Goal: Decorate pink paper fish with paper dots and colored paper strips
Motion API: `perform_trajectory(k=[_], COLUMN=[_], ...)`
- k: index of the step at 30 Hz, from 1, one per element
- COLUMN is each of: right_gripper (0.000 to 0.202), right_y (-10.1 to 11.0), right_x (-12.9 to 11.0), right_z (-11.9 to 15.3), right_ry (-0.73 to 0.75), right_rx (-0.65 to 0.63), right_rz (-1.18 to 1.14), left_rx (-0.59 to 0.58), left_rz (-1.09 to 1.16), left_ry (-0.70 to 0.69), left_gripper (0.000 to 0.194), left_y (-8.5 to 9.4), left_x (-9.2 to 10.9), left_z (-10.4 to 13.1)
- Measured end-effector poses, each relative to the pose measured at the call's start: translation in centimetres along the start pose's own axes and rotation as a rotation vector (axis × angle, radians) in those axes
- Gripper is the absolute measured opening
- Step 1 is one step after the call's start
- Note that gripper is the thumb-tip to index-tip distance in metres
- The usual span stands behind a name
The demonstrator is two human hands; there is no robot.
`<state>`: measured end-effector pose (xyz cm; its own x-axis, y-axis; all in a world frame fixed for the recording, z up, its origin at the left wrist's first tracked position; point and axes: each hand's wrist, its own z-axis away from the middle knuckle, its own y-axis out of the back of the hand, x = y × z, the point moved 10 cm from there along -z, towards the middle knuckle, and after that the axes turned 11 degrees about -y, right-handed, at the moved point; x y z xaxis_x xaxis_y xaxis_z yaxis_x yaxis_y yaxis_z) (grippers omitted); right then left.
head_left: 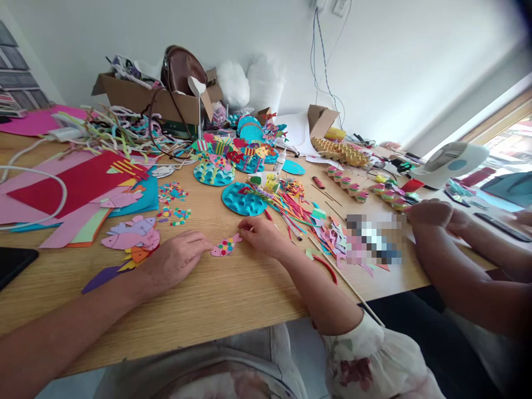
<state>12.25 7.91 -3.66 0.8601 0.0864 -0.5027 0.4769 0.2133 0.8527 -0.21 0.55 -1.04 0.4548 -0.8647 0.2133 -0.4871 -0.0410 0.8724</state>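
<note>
The left hand lies low over the light-brown wooden table, fingers together and lightly bent, fingertips at the head of a small pink paper fish with multicoloured dots. The fish lies flat between the hands. The right hand has its fingers bent beside the tail; whether either hand grips the fish, I cannot tell. Left of the left hand are overlapping pink and purple paper fish; beyond it, scattered round multicoloured paper dots. Just beyond the right hand sits a round blue base with wavy strips.
</note>
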Motion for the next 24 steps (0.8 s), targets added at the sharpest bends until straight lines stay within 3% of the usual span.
perform_trajectory(k=[10,24], right_gripper=[0.012,0.013], right_y=[-0.8,-0.9], right_x=[-0.7,-0.7], right_z=[-1.4,-1.0], right_ry=[-0.036,-0.042], right_rx=[-0.099,-0.156], right_rz=[0.136,0.09], left_rx=[0.029,0.038], left_rz=[0.041,0.04], left_ry=[0.024,0.001], left_gripper=[0.03,0.029], left_y=[0.5,0.2], left_x=[-0.3,-0.5], left_z=[-0.1,0.1])
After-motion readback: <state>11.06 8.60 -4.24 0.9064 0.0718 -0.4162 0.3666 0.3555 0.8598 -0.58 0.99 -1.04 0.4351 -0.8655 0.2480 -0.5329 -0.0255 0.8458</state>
